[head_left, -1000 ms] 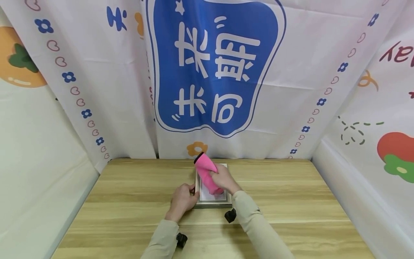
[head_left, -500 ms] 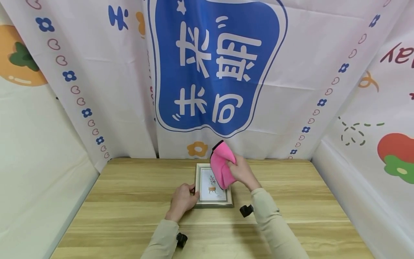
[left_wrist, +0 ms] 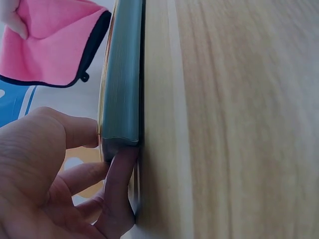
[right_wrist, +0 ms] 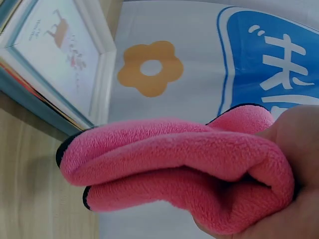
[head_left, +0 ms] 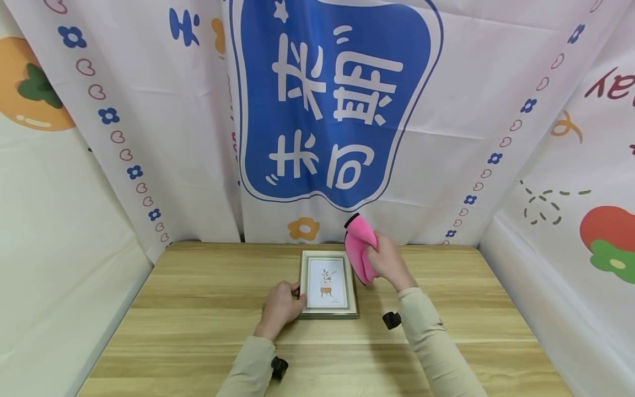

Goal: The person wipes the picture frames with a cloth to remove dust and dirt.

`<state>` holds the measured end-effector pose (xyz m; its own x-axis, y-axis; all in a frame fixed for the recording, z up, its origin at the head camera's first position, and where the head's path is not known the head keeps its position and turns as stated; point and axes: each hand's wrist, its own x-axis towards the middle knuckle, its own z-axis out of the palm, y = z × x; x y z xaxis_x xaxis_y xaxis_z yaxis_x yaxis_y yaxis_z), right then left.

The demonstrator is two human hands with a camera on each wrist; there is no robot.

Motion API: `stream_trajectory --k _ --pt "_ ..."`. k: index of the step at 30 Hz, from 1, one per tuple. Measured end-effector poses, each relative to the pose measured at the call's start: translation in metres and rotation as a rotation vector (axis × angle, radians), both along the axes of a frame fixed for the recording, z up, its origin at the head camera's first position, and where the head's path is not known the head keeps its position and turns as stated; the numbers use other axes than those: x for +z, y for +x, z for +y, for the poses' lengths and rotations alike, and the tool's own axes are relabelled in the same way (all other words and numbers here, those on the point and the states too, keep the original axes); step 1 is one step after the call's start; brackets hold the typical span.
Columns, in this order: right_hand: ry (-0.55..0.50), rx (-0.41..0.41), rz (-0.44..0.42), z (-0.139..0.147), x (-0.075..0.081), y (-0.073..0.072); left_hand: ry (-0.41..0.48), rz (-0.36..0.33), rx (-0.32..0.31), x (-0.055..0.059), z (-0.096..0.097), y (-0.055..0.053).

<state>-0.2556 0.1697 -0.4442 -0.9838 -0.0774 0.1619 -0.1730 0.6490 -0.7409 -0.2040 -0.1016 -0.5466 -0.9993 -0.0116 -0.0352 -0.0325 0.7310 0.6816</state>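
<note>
While the frame (head_left: 328, 284) stayed, the cloth (head_left: 359, 249) moved right.

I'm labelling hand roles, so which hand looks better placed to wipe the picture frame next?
Probably the right hand: it grips the pink cloth near the picture frame. The left hand holds the frame's left side, so seems better suited to steadying it.

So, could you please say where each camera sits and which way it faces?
Head: on the head, facing forward and down at the picture frame; left hand, right hand and sleeves show.
Left wrist: worn there, facing the frame's side; left hand and part of the right show.
Right wrist: worn there, facing the pink cloth and frame; part of the right hand shows.
Both wrist views share the cloth and frame.
</note>
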Motion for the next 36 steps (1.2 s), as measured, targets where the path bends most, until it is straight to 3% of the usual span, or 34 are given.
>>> stream_trajectory --k 6,9,16,21,26,36 --pt "0.166 -0.079 0.116 -0.007 -0.014 0.003 0.015 0.013 -0.005 0.002 0.004 -0.001" --pt "0.199 -0.082 0.147 -0.015 -0.021 0.005 0.030 0.019 -0.007 0.003 0.005 -0.002" --pt "0.159 0.011 0.033 -0.042 -0.042 0.009 0.031 0.040 -0.013 0.000 0.005 -0.005" --pt "0.244 0.052 0.010 -0.063 -0.060 0.012 0.051 0.009 -0.005 0.001 0.003 -0.005" --pt "0.282 0.056 -0.009 -0.078 -0.065 0.019 0.046 0.003 0.004 0.000 0.000 -0.002" --pt "0.277 -0.011 0.081 -0.093 -0.082 0.025 0.026 0.036 -0.011 -0.005 -0.002 0.002"
